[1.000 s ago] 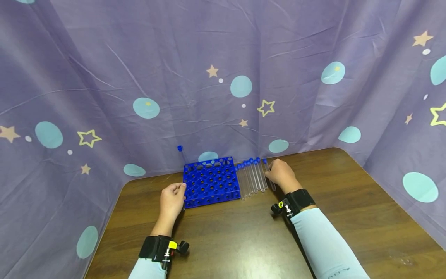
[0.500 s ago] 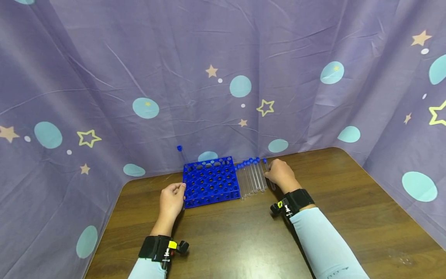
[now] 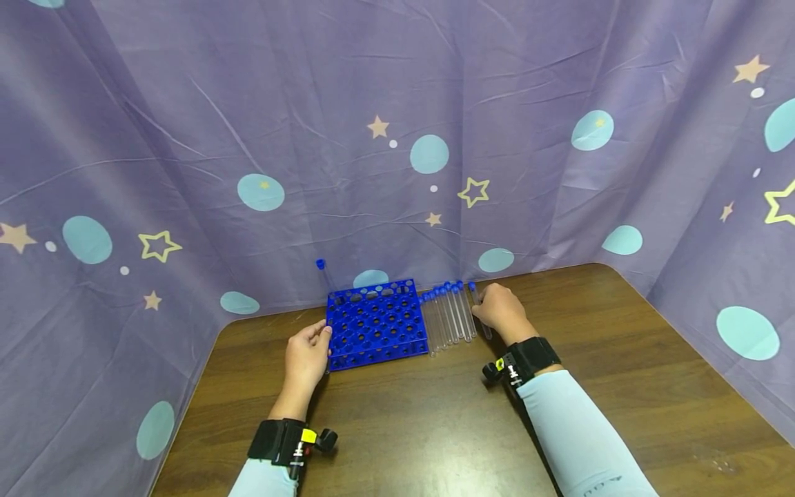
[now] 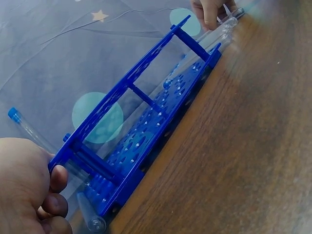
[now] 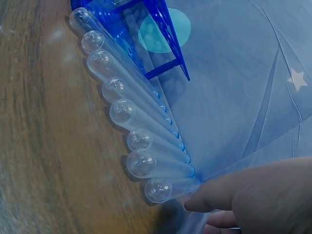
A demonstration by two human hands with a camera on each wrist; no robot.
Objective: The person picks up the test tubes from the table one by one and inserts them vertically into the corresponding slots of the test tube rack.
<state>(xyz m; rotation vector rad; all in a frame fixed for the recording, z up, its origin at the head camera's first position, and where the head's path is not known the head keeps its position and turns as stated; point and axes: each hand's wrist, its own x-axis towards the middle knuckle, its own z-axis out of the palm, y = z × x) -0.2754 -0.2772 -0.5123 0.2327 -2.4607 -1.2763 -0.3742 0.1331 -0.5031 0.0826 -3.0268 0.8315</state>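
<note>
One capped tube (image 3: 475, 295), middle hidden behind right fingers (image 5: 214, 193), both ends showing

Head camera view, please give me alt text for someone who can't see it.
A person's right hand pinches a blue-capped test tube while the left hand holds the left edge of a blue test-tube rack. Beside the rack, a row of capped tubes lies on a wooden table, before a purple star-patterned curtain.
</note>
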